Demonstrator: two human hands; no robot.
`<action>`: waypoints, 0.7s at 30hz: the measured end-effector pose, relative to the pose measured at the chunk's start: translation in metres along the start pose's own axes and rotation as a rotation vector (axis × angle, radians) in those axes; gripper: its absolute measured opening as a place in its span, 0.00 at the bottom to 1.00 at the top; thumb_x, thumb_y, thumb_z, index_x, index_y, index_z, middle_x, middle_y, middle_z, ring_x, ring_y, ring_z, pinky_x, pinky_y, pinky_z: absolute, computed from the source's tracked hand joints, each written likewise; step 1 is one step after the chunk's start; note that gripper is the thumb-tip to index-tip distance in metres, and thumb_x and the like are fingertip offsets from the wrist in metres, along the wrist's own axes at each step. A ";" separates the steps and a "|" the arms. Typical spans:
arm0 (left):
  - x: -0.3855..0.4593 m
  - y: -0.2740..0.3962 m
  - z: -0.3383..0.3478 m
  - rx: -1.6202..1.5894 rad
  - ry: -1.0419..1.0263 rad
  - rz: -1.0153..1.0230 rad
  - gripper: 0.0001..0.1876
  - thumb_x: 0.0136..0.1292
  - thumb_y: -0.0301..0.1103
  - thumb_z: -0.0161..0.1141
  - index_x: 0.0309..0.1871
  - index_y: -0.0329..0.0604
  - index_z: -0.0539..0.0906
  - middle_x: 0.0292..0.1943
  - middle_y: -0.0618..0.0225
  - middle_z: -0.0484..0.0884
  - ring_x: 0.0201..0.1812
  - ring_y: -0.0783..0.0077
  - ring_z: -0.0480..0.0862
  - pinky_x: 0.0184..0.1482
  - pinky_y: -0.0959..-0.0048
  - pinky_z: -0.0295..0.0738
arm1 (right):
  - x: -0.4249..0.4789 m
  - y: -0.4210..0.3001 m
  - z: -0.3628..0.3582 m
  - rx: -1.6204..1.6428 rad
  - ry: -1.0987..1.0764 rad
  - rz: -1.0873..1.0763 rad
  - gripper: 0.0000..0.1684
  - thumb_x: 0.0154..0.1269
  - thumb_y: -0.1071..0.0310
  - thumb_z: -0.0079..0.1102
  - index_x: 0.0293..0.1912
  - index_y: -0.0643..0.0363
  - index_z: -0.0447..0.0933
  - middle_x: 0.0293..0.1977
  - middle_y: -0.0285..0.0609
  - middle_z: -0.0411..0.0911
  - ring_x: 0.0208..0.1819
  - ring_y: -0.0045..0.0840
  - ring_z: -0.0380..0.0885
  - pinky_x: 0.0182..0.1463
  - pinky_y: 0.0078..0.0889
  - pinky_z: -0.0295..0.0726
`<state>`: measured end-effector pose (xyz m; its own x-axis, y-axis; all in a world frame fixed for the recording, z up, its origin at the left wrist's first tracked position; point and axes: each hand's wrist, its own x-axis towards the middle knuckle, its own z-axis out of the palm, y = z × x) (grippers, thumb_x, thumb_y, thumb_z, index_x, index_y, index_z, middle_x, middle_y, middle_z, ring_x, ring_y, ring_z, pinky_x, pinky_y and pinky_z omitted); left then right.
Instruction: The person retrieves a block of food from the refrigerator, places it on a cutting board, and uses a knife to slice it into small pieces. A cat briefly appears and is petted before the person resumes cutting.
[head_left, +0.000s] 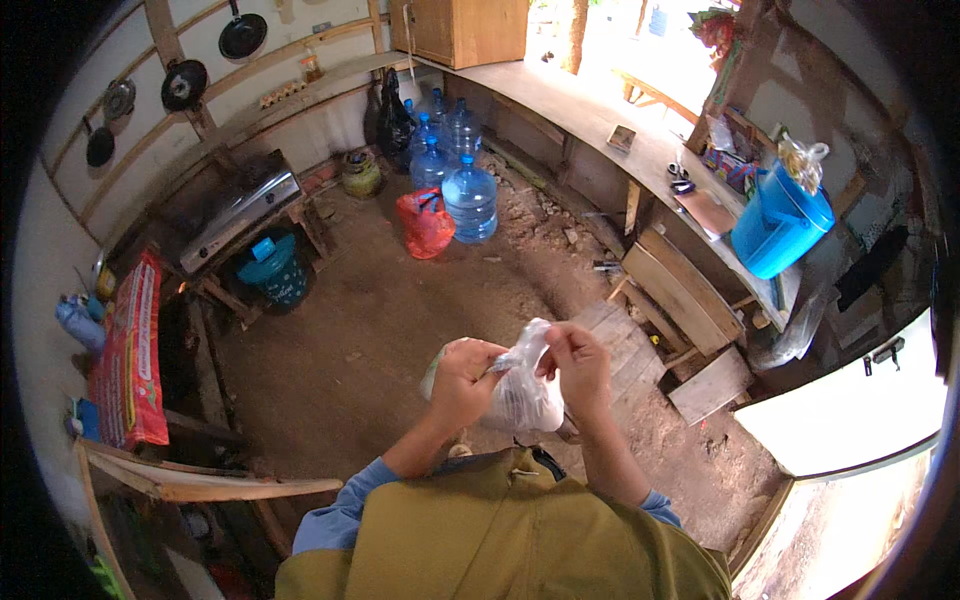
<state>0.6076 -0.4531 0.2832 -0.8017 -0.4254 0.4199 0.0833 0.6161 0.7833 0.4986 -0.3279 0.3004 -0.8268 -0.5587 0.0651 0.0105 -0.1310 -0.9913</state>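
Observation:
Close in front of my body, both hands hold a white plastic bag (525, 397) that bulges below them. My left hand (466, 375) grips the gathered neck of the bag. My right hand (581, 367) pinches the upper edge of the plastic, a little to the right. What is inside the bag cannot be made out. On the dirt floor beyond stand a red plastic bag (426, 225) and several blue water jugs (470, 201).
A gas stove (241, 219) stands at the left, above a teal bucket (276, 274). Along the right wall runs a counter (592, 124) with a blue plastic container (780, 217). A wooden bench (679, 292) stands below it. Pans hang upper left.

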 end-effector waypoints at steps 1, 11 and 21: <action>0.006 -0.013 -0.010 -0.011 0.023 -0.026 0.07 0.50 0.25 0.63 0.34 0.38 0.80 0.30 0.64 0.80 0.34 0.67 0.80 0.43 0.72 0.70 | 0.012 0.003 0.012 0.080 0.046 -0.046 0.10 0.65 0.63 0.52 0.37 0.61 0.76 0.21 0.32 0.73 0.17 0.12 0.67 0.21 0.15 0.67; 0.095 -0.096 -0.049 0.061 0.137 -0.104 0.08 0.48 0.28 0.64 0.34 0.42 0.81 0.30 0.65 0.81 0.36 0.66 0.79 0.42 0.70 0.69 | 0.127 0.025 0.076 -0.390 -0.083 -0.371 0.15 0.49 0.76 0.63 0.41 0.61 0.77 0.33 0.40 0.78 0.33 0.22 0.78 0.38 0.23 0.76; 0.279 -0.177 -0.046 0.063 -0.033 -0.067 0.11 0.49 0.31 0.63 0.37 0.44 0.82 0.32 0.65 0.82 0.39 0.65 0.79 0.46 0.69 0.68 | 0.342 0.014 0.078 0.238 0.058 -0.077 0.11 0.52 0.81 0.61 0.39 0.65 0.76 0.29 0.36 0.77 0.28 0.15 0.74 0.29 0.16 0.75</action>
<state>0.3959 -0.7114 0.2829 -0.8233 -0.4455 0.3518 -0.0074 0.6281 0.7781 0.2598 -0.5849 0.3178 -0.8613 -0.4923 0.1259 0.0724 -0.3640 -0.9286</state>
